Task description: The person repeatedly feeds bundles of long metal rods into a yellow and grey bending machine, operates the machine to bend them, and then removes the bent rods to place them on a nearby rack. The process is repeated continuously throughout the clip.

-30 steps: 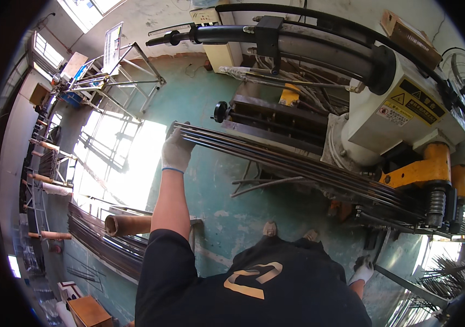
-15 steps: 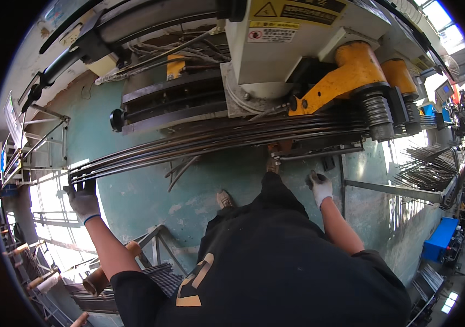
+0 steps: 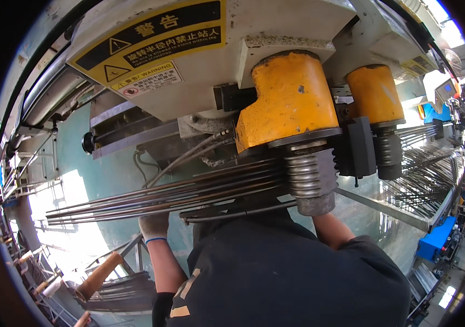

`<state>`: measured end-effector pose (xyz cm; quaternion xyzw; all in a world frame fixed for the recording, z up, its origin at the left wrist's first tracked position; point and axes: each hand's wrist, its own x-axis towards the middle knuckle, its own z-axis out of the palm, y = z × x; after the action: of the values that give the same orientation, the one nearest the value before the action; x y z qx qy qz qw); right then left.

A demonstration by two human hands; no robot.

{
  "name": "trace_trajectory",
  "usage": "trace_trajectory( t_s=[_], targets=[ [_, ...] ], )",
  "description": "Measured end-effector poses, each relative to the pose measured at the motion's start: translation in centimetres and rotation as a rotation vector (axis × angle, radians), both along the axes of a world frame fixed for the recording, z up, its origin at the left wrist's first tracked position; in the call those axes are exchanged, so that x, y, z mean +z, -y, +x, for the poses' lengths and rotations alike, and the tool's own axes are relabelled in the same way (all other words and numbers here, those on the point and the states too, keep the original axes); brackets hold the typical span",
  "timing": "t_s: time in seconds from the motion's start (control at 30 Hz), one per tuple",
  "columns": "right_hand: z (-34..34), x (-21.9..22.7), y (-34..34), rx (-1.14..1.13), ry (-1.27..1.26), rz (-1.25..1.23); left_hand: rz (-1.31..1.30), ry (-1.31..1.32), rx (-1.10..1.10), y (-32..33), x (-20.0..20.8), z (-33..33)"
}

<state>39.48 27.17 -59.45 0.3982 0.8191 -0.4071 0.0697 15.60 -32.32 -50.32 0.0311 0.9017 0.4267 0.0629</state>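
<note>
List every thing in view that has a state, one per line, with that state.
Rod bundle: roughly level, left ends spread slightly apart.
Left hand: gloved, at the rods' underside; fingers hidden, grip unclear.
Right hand: hidden behind the machine.
Grooved roller: upright beneath the orange housing; turning or not, unclear.
Brown tube: lying at a slant.
Loose rods at right: piled, criss-crossed.

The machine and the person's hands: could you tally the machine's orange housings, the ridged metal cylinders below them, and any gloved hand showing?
Orange housings: 2
Ridged metal cylinders: 2
Gloved hands showing: 1, the left hand; the right hand is hidden
Total: 5
</note>
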Motion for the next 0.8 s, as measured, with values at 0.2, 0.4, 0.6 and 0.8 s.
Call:
trace_trajectory(
  t_s=[0.2, 0.4, 0.6, 0.8],
  targets=[
    [-0.7, 0.7, -2.8, 0.027, 0.001, -0.059, -0.813, -0.275, -0.463, -1.7, 1.6, 0.8],
    [3.4, -2.5, 0.4, -0.097, 0.015, -0.117, -0.944, -0.504, -0.682, -3.0, 7.5, -0.3],
    [4.9, 3.8, 4.1, -0.314, -0.226, -0.199, -0.552, -0.526, -0.535, -4.3, 7.9, 1.6],
    [0.5, 17.1, 4.6, -0.548, -0.810, -0.345, 1.391, 0.542, 0.199, -1.3, 6.3, 2.6]
  ],
)
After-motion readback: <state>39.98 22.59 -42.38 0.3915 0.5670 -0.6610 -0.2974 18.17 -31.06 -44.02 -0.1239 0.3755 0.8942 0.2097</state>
